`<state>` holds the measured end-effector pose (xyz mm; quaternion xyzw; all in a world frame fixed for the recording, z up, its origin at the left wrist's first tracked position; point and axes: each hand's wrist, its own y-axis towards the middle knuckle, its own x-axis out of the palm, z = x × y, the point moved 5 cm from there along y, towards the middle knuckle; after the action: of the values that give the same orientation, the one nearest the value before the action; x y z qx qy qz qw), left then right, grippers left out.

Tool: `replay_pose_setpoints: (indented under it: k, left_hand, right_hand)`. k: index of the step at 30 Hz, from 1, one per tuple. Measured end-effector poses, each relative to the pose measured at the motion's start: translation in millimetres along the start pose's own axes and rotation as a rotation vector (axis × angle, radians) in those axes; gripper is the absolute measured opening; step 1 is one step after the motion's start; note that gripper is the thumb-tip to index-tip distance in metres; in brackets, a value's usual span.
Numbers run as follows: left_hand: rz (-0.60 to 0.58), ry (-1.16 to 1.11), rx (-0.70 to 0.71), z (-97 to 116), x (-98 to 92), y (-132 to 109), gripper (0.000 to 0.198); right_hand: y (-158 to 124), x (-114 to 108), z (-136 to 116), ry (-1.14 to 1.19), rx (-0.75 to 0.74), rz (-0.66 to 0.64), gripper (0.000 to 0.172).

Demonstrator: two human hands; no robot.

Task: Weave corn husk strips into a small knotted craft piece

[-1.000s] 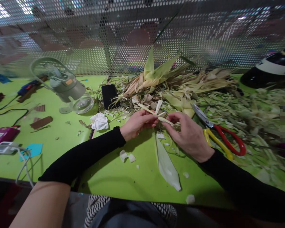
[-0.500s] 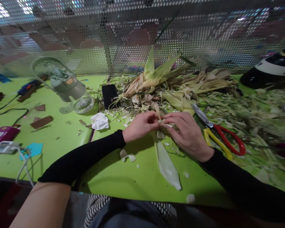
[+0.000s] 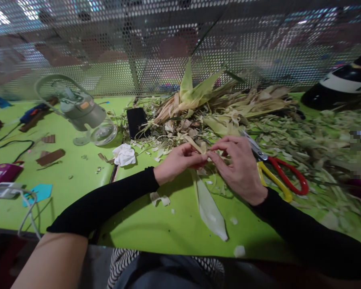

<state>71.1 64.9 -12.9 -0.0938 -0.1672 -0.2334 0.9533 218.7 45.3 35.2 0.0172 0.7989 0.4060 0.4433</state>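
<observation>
Between thumb and fingers, my left hand (image 3: 182,160) pinches a pale corn husk (image 3: 209,212), whose broad leaf hangs down over the green table. My right hand (image 3: 239,170) meets it at the folded top, thumb and index fingertip closed on the husk there. The exact fold under the fingertips is too small to make out. Scissors (image 3: 278,170) with one red and one yellow handle lie just right of my right hand. Behind both hands spreads a heap of dried corn husks (image 3: 216,104).
A phone (image 3: 136,122), a crumpled white tissue (image 3: 124,155) and a tipped clear bottle with a green-grey lid (image 3: 82,108) lie to the left. Farther left are a blue glue gun (image 3: 33,114) and a magenta box (image 3: 4,176) with cables. A perforated metal screen (image 3: 156,52) stands behind.
The husk strip at the top has been bent over toward the left hand. My right hand's fingers have lifted and spread a little, its thumb and index staying at the husk.
</observation>
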Motion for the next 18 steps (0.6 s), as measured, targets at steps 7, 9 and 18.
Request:
replay_pose_setpoints:
  k: [7,9,18]
  left_hand:
    - [0.087,-0.212,-0.06,-2.0,-0.1,-0.3,0.023]
    - [0.093,-0.223,-0.059,-1.5,0.2,-0.8,0.023]
    - [0.008,-0.126,-0.011,5.2,-1.0,1.7,0.028]
  right_hand:
    - [-1.2,-0.8,-5.3,-0.144,-0.186,0.02,0.013]
    - [-0.6,2.1,-3.6,-0.034,-0.129,-0.05,0.016]
    - [-4.3,18.6,18.1,0.525,0.386,-0.202,0.023]
